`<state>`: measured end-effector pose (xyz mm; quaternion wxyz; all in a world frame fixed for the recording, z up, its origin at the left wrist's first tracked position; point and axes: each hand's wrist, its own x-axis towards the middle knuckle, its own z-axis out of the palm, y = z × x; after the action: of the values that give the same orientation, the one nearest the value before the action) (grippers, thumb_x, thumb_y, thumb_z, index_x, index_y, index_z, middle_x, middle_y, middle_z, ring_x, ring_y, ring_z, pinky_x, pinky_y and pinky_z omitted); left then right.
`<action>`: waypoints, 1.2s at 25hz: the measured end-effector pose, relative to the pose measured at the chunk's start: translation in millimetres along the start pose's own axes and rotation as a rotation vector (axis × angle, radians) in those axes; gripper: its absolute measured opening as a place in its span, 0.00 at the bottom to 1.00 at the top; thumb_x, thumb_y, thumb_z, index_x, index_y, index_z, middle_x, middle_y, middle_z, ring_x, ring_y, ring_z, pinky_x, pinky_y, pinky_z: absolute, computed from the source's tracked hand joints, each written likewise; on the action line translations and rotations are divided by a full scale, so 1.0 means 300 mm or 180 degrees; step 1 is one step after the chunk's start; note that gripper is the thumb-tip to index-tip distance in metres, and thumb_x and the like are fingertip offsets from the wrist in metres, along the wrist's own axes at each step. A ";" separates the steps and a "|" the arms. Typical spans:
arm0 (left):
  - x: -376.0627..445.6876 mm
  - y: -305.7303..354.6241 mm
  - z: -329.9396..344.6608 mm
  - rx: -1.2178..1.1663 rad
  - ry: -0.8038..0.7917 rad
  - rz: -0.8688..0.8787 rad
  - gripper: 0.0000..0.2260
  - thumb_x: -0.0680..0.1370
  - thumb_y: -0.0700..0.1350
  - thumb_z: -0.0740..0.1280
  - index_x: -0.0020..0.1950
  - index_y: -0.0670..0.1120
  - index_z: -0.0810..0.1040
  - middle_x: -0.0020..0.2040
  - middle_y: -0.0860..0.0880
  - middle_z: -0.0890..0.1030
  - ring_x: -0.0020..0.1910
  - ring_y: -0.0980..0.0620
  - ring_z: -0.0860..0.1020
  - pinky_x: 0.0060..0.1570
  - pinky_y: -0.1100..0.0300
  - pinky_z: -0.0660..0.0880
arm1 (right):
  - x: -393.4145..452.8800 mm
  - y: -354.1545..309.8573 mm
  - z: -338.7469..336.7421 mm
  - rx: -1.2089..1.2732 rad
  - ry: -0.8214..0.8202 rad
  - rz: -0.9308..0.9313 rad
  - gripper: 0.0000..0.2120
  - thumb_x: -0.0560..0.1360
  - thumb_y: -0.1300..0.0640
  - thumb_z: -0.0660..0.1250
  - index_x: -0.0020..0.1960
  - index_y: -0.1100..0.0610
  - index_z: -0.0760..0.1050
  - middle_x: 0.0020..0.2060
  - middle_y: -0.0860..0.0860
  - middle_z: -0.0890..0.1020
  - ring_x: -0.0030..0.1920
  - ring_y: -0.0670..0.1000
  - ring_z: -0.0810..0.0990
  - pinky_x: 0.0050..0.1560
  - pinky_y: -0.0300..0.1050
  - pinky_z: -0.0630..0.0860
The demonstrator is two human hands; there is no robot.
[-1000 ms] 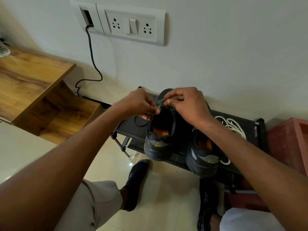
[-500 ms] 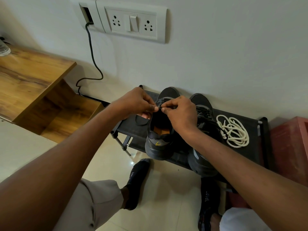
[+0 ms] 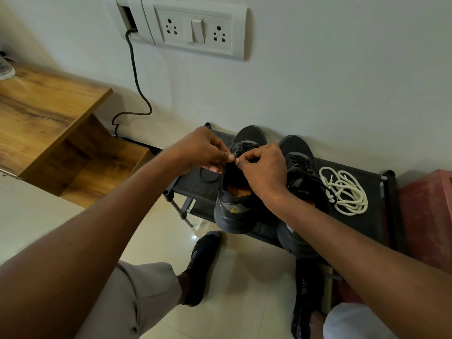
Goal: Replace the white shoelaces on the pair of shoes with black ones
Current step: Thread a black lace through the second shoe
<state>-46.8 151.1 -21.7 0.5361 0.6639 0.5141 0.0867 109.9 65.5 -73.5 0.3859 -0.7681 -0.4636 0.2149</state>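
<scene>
Our left hand and right hand pinch the black lace over the left shoe. We judge a slipped pinch could undo the threading.

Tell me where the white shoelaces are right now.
In the head view, the white shoelaces lie in a loose pile on the black rack, right of the right shoe, beside the red box.

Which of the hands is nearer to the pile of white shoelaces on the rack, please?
The right hand. It sits over the two shoes, with the white shoelaces lying just beyond the right shoe. The left hand is farther off, on the far side of the left shoe.
</scene>
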 end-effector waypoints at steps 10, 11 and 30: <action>-0.003 -0.001 0.009 0.0178 -0.0029 0.0256 0.07 0.77 0.43 0.76 0.51 0.39 0.86 0.43 0.42 0.87 0.41 0.50 0.86 0.45 0.58 0.84 | -0.038 -0.015 -0.018 -0.0105 0.0127 -0.0128 0.08 0.76 0.51 0.73 0.39 0.51 0.80 0.51 0.46 0.72 0.55 0.53 0.76 0.47 0.46 0.75; -0.005 -0.002 0.006 0.0181 -0.0039 0.0279 0.07 0.77 0.43 0.76 0.51 0.40 0.86 0.43 0.42 0.87 0.41 0.50 0.86 0.44 0.59 0.84 | -0.039 -0.014 -0.015 -0.0114 0.0129 -0.0151 0.08 0.76 0.51 0.72 0.39 0.51 0.81 0.51 0.47 0.72 0.55 0.53 0.76 0.47 0.47 0.76; -0.009 -0.001 0.013 0.0541 -0.0047 0.0657 0.05 0.78 0.42 0.76 0.51 0.41 0.86 0.42 0.44 0.87 0.42 0.46 0.87 0.47 0.55 0.85 | -0.018 0.024 -0.023 0.0080 -0.0003 -0.0508 0.04 0.73 0.51 0.78 0.41 0.49 0.84 0.50 0.47 0.72 0.56 0.52 0.75 0.54 0.47 0.78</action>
<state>-45.6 146.7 -22.4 0.4699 0.7570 0.4445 0.0926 116.1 56.0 -75.2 0.4112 -0.7238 -0.5207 0.1897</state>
